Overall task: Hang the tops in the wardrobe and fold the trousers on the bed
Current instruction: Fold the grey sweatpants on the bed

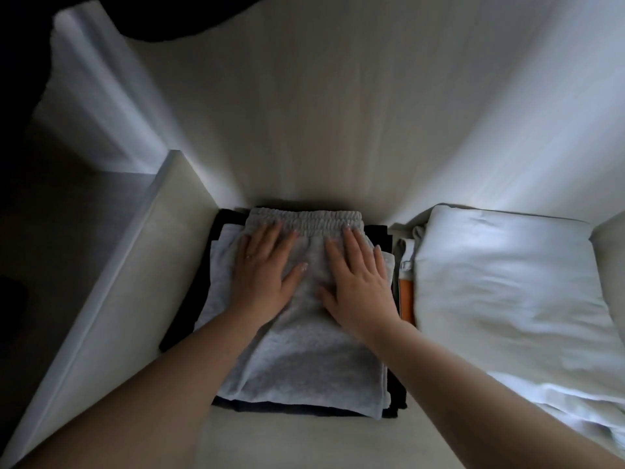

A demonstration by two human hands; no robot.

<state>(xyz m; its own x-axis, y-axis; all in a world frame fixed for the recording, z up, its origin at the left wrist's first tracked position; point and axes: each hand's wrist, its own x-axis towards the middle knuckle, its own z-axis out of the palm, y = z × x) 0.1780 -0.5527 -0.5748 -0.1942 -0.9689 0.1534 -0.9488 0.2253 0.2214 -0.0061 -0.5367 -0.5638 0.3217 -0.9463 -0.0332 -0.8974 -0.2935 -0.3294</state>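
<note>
At far left we see a pale upright panel (111, 265), then a stack of dark folded garments (209, 299) on the cream shelf (270, 441), and to the right a narrow orange item (406, 299) wedged against a plump white pillow (507, 282). On top of the dark stack lie the folded light-grey fleece trousers (304, 360), elastic waistband away from us. Our left hand (262, 269) and right hand (355, 282) press flat on them, fingers straight and spread, gripping nothing.
</note>
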